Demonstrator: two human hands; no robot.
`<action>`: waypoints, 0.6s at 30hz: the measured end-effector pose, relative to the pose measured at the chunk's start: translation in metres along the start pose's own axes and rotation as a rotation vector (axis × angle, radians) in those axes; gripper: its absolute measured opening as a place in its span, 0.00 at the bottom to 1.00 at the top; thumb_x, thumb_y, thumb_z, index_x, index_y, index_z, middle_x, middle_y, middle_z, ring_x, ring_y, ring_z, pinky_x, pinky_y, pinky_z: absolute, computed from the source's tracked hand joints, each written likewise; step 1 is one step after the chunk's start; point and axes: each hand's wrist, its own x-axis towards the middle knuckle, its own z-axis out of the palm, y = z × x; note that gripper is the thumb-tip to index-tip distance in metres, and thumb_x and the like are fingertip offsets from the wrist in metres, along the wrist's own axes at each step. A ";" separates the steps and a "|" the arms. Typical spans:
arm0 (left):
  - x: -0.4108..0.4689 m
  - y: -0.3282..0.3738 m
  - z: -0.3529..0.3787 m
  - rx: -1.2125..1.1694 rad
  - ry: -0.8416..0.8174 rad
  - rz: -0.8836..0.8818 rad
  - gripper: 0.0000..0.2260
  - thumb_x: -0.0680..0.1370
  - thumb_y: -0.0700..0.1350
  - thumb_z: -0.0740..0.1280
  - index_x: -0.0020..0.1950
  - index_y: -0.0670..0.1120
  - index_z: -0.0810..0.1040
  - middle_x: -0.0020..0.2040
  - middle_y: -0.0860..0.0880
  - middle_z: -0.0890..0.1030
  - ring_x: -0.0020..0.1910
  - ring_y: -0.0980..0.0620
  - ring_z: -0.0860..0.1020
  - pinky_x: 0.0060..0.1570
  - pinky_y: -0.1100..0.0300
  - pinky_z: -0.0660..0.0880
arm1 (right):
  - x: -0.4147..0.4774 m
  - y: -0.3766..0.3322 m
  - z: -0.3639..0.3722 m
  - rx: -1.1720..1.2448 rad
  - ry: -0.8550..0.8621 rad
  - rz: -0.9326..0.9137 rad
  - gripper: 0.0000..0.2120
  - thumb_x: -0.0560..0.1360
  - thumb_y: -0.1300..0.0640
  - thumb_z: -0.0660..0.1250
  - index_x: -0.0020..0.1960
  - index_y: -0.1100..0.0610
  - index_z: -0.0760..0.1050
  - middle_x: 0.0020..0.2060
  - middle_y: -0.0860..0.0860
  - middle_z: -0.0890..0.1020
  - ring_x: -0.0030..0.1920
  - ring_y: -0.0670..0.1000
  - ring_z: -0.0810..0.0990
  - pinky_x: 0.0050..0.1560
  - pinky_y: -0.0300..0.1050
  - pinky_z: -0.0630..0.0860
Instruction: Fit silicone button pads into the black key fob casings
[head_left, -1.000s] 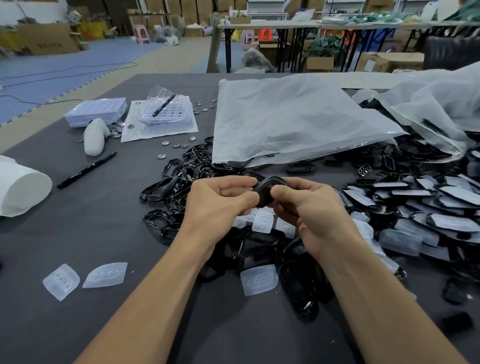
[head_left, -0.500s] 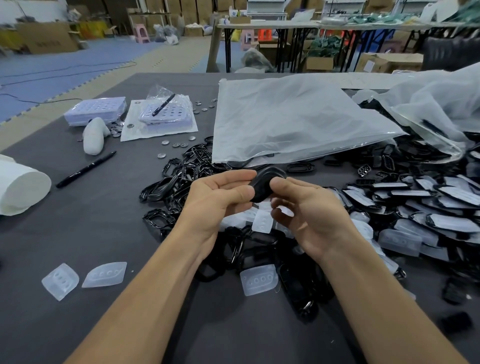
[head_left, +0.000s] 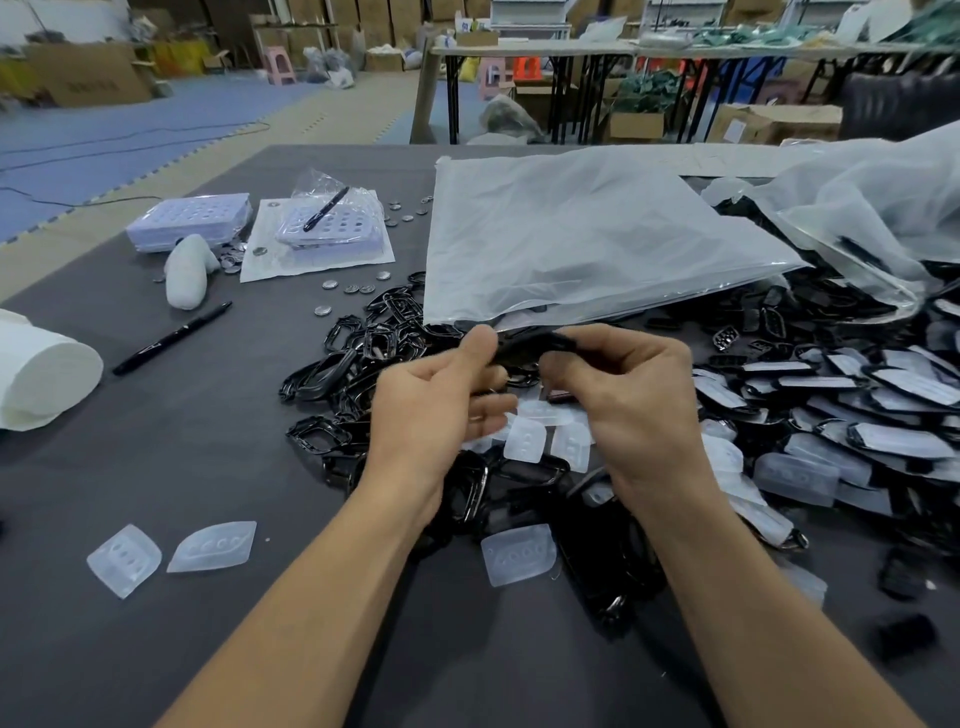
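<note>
We note black marker (head_left: 174, 336) lying on grey table (head_left: 156, 649), white roll (head_left: 41, 376) at left edge, small metal discs (head_left: 353, 287) scattered near large flat plastic bag (head_left: 587, 234), pink stool (head_left: 280, 65) far behind.

Shiny black plastic key fob casings (head_left: 343, 371), soft cloudy see-through silicone button pads (head_left: 214, 546), thin crinkly plastic bag (head_left: 582, 244), dull grey table cover (head_left: 156, 467), small shiny metal discs (head_left: 323, 310)
</note>
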 end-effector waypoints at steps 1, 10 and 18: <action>0.000 0.000 0.002 -0.043 -0.021 -0.073 0.16 0.75 0.56 0.75 0.47 0.42 0.86 0.42 0.42 0.88 0.39 0.46 0.87 0.36 0.58 0.83 | 0.000 0.001 0.001 -0.077 -0.020 -0.072 0.15 0.70 0.72 0.75 0.38 0.52 0.88 0.37 0.49 0.88 0.37 0.47 0.86 0.42 0.38 0.80; 0.011 0.008 -0.009 -0.109 0.109 -0.097 0.08 0.78 0.32 0.70 0.39 0.40 0.82 0.33 0.47 0.85 0.29 0.53 0.83 0.28 0.65 0.78 | -0.006 0.001 0.001 -0.946 -0.022 -0.035 0.07 0.73 0.58 0.72 0.39 0.49 0.86 0.30 0.40 0.83 0.37 0.43 0.83 0.39 0.34 0.75; 0.018 0.003 -0.014 -0.072 0.134 -0.036 0.11 0.77 0.32 0.71 0.36 0.42 0.83 0.33 0.48 0.85 0.31 0.54 0.83 0.29 0.64 0.79 | -0.013 0.006 0.024 -1.270 -0.099 0.220 0.12 0.73 0.43 0.72 0.44 0.52 0.80 0.42 0.51 0.84 0.49 0.58 0.81 0.44 0.46 0.70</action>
